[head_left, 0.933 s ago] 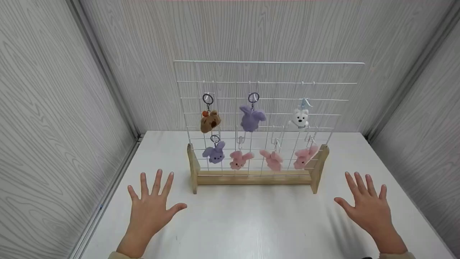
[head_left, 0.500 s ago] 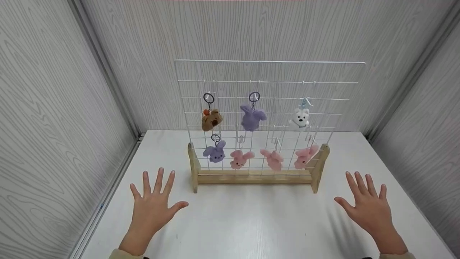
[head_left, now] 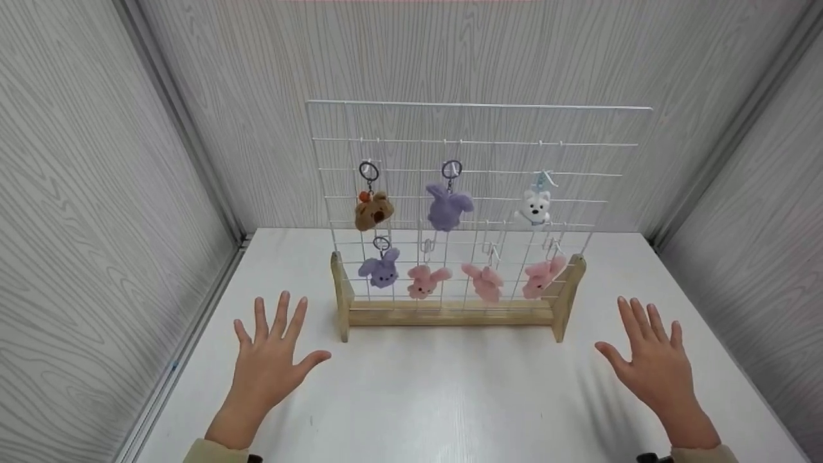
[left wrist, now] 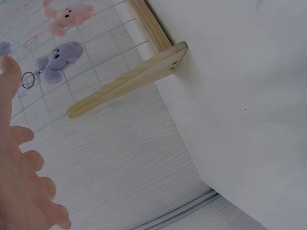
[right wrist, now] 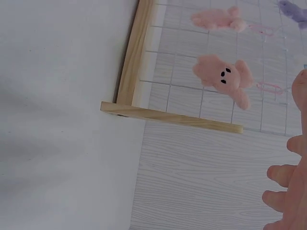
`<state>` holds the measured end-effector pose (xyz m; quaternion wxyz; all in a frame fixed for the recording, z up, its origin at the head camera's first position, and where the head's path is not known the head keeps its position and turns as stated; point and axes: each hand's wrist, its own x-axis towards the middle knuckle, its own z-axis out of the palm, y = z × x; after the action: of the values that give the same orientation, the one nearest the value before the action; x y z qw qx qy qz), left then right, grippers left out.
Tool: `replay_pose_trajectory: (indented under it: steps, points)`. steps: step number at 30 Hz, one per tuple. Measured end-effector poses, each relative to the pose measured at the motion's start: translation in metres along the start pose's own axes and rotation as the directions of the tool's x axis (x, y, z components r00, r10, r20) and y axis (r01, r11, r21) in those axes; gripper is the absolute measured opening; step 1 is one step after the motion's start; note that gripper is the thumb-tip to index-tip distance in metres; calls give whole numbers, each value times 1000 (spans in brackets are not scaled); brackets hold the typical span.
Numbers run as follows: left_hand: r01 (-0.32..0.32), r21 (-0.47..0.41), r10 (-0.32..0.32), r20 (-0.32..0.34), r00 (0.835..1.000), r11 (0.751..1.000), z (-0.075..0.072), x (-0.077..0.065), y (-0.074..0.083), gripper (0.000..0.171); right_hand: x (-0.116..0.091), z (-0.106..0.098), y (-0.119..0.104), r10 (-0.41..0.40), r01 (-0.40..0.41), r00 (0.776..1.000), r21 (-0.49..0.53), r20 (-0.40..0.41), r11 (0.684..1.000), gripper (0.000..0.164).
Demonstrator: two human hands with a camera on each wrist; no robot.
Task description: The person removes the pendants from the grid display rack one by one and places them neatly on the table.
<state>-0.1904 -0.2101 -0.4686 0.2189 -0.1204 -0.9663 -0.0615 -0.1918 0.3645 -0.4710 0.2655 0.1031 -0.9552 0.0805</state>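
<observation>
My left hand (head_left: pixel 267 370) is held palm down with fingers spread, left of a white wire grid rack (head_left: pixel 479 105) on a wooden stand (head_left: pixel 450 316). My right hand (head_left: pixel 656 366) is spread likewise on the rack's right. Neither holds anything. On the upper hooks hang a brown bear keychain (head_left: pixel 374 211), a purple bunny keychain (head_left: pixel 448 207) turned backward and a white dog keychain (head_left: pixel 535 208). Below are a smaller purple bunny keychain (head_left: pixel 380 270) and three pink bunny keychains (head_left: pixel 424 283); the middle pink one (head_left: pixel 485 283) shows its back. The right wrist view shows a pink bunny (right wrist: pixel 223 79) side-on.
The rack stands toward the back of a white table (head_left: pixel 411 399). Wood-grain panels enclose it: a back panel (head_left: pixel 411 51), a left panel (head_left: pixel 83 225) and a right panel (head_left: pixel 759 225). A metal rail (head_left: pixel 173 366) runs along the left edge.
The head view has shifted slightly, so the rack sits a little higher and further left. Both hands stay spread; the right hand appears slightly higher in view.
</observation>
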Motion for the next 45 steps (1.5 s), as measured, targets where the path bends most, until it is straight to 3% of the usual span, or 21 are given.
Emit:
replay_pose_trajectory:
  steps: [6, 9, 15, 20, 24, 29, 34, 41, 45]
  points:
    - [9, -68, -10, -13, 1000, 998, 4, 3, -2, 90, 3, -2, -6, 16, -14, 1000, 55, -23, 998, 78]
    - [29, -142, -31, -16, 999, 989, 5, 6, 0, 89, 5, -2, -10, 7, -3, 998, 85, -55, 996, 77]
    - [73, -330, -94, -47, 994, 941, 7, 10, 6, 85, 11, 3, -18, -46, 68, 983, 116, -179, 991, 71]
    - [68, -406, -107, -74, 991, 911, 9, 12, 9, 81, 16, 6, -25, -108, 136, 956, 88, -272, 987, 73]
    - [91, -482, -139, -65, 988, 872, 11, 16, 9, 79, 20, 8, -32, -121, 170, 931, 116, -345, 979, 70]
    - [119, -582, -194, -67, 979, 804, 15, 21, 6, 72, 28, 11, -45, -125, 209, 905, 169, -408, 963, 64]
    - [137, -665, -246, -72, 967, 734, 19, 27, 4, 65, 36, 13, -59, -136, 243, 897, 211, -421, 947, 57]
    - [187, -798, -352, -34, 936, 574, 24, 36, 4, 52, 49, 16, -84, -189, 311, 881, 231, -434, 922, 50]
    - [204, -837, -388, -12, 921, 508, 29, 45, 5, 52, 57, 17, -99, -214, 343, 873, 240, -438, 908, 49]
